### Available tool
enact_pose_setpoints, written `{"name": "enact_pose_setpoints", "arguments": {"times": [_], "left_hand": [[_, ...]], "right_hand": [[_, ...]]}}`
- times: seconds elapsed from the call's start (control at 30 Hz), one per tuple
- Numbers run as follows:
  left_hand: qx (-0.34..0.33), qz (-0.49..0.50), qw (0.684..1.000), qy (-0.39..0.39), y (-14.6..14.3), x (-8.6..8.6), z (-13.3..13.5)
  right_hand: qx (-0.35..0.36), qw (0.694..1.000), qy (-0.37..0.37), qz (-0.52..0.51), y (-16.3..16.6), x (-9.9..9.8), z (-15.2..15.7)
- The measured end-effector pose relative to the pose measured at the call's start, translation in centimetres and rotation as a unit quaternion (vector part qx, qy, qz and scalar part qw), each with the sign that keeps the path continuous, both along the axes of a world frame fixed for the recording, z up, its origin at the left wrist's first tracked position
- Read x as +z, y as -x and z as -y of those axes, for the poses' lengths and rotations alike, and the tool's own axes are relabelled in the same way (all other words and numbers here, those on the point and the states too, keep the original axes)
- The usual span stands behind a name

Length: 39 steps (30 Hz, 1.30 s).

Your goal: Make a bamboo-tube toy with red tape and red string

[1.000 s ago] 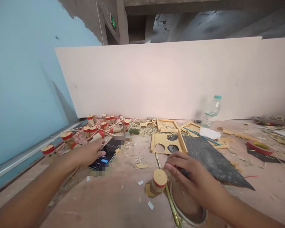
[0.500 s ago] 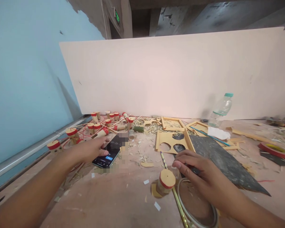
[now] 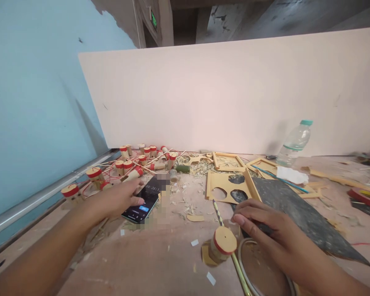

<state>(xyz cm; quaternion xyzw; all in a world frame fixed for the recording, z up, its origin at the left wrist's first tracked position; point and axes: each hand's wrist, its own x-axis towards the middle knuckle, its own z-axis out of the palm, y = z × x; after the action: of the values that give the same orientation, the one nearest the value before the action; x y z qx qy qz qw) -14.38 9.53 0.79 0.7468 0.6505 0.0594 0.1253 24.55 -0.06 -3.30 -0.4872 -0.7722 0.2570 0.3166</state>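
Observation:
My left hand [image 3: 123, 198] is closed on the left edge of a smartphone [image 3: 146, 201], thumb over its lit screen, which shows a timer. The fingers of my right hand [image 3: 265, 224] are curled, with something dark partly showing under them; its kind is hidden. Below that hand lies a pale ring [image 3: 245, 267], partly covered by my wrist. Just left of it stands a short wooden cylinder [image 3: 224, 242] with a red band and a disc top. A striped pencil [image 3: 217, 211] lies behind the cylinder, and a yellow-green stick [image 3: 240, 273] runs in front.
Several red-banded cylinders [image 3: 94, 174] with sticks and red string crowd the back left. Cardboard frames [image 3: 214, 181] and wood shavings [image 3: 200, 165] lie at the back. Farther right are a dark sheet [image 3: 280, 205], a plastic bottle [image 3: 296, 142] and a red tape roll [image 3: 365, 197].
The whole view has shifted a little, so the bench things sit slightly farther right. Both hands keep nearly the same places beside the phone and the cylinder.

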Motion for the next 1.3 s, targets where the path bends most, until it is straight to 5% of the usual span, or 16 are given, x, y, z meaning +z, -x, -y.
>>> {"name": "enact_pose_setpoints", "arguments": {"times": [0.33, 0.63, 1.3], "left_hand": [[-0.017, -0.024, 0.998, -0.061, -2.7, -0.1, -0.3], [-0.060, -0.012, 0.995, -0.080, -2.6, -1.4, -0.7], [-0.043, -0.069, 0.995, -0.060, -2.9, -1.0, -0.4]], "right_hand": [[0.025, 1.000, -0.015, -0.001, 0.1, -0.1, 0.3], [0.030, 0.999, -0.032, -0.001, -0.2, -0.3, 0.2], [0.044, 0.999, -0.010, 0.016, -0.2, -0.2, 0.2]]}}
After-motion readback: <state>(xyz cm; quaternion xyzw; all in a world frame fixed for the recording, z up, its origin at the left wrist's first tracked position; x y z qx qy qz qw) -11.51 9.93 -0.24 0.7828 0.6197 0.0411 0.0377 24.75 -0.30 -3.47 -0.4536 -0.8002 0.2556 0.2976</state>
